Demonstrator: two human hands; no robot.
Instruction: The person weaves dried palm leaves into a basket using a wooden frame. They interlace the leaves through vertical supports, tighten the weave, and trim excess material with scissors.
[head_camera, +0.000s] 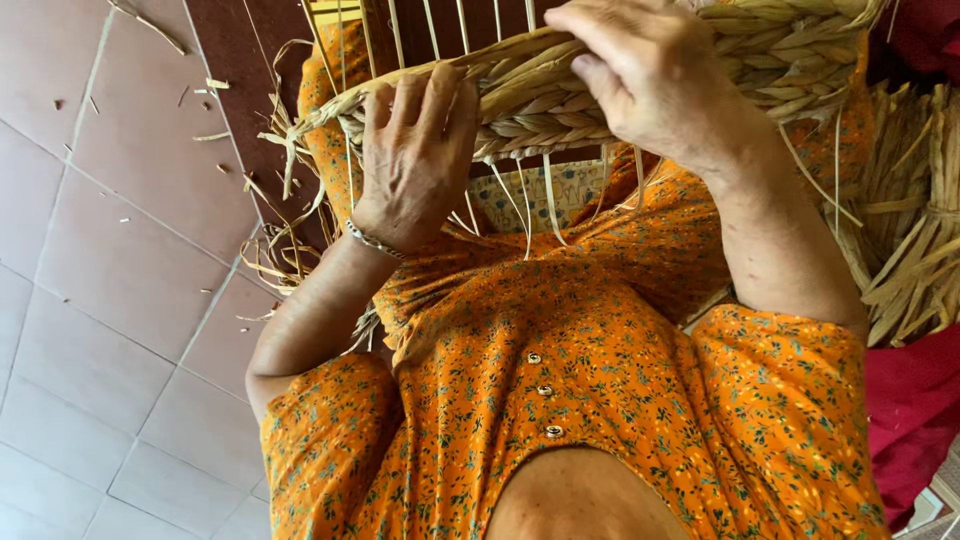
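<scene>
A: Where is the woven straw piece?

B: Across the top of the view, above the orange floral dress, with loose pale strands hanging from its lower edge.

A: And the left hand?

B: It grips the near edge of the woven straw piece, fingers curled over the braided rim. A metal bracelet sits at its wrist, just below the weave.

A: The right hand?

B: It lies on top of the woven straw piece, fingers bent and pressing into the braid, closed on it.

A: Anything else close by?

B: A bundle of straw lies right of the weave, and straw scraps dot the tiled floor to its left.
</scene>
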